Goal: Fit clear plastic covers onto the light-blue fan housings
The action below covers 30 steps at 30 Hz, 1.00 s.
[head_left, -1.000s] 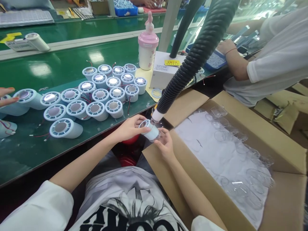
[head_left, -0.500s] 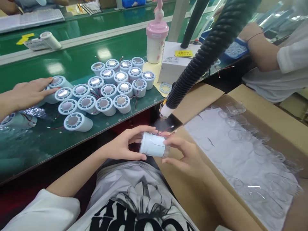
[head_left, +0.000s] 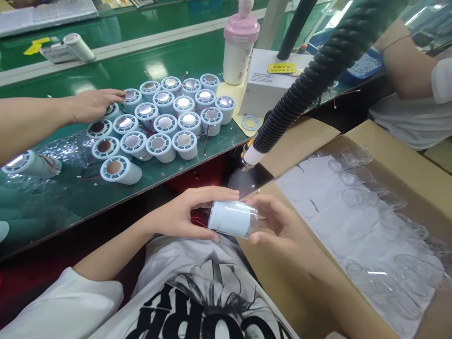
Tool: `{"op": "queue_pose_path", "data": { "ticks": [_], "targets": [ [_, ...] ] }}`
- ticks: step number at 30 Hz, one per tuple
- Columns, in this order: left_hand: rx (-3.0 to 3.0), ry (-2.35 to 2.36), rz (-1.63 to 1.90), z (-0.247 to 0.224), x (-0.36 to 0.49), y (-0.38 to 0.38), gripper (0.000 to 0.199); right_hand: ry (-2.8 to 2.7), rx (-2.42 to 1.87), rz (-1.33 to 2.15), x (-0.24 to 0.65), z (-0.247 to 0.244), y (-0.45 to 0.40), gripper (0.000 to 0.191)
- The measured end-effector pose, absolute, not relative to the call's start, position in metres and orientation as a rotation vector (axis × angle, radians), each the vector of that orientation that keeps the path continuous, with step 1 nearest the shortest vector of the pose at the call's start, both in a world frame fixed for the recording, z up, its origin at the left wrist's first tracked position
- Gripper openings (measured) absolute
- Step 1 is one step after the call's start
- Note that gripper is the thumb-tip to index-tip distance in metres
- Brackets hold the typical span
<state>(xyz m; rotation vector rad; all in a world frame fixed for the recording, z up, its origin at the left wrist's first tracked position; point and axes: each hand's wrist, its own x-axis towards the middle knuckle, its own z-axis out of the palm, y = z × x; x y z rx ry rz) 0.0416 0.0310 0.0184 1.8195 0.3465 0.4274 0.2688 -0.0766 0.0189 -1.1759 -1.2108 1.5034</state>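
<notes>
Over my lap I hold a light-blue cylinder (head_left: 226, 219) lying sideways, with a clear plastic sleeve or cup (head_left: 254, 220) around it. My left hand (head_left: 181, 214) grips its left end between thumb and fingers. At the other end, my right hand (head_left: 277, 223) pinches the clear plastic, which sticks out past the blue body. Thin red wires with small white connectors (head_left: 252, 187) show behind it. Just above hangs the nozzle (head_left: 247, 162) of a black ribbed hose (head_left: 300, 94), apart from the cylinder.
Several similar blue cylinders (head_left: 164, 125) stand on the green bench (head_left: 116, 207); another person's hand (head_left: 93, 106) touches them. To my right, an open cardboard box (head_left: 384, 134) holds clear plastic cups (head_left: 356, 195). A pink-lidded bottle (head_left: 240, 52) and white machine box (head_left: 259, 87) stand behind.
The cylinder has tipped slightly, and the clear plastic shows more plainly at its right end. The other person's hand has moved right, pushing cylinders closer together. My view has shifted slightly.
</notes>
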Motion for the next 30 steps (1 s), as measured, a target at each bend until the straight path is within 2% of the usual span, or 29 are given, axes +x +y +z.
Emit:
{"op": "queue_pose_path", "data": {
  "ticks": [9,16,21,30],
  "targets": [
    [1.859,0.304,0.444,0.020,0.040,0.031,0.075,-0.969,-1.190,1.668,0.263,0.021,-0.071,0.044],
    [1.868,0.277,0.443,0.020,0.040,0.033,0.073,-0.812,-1.142,1.815,0.259,0.017,-0.070,0.039],
    [1.863,0.271,0.450,0.019,0.039,0.032,0.072,-0.684,-1.171,1.937,0.255,0.014,-0.070,0.050],
    [1.870,0.255,0.453,0.017,0.039,0.032,0.077,-0.515,-1.146,2.148,0.249,0.013,-0.066,0.060]
  ]
}}
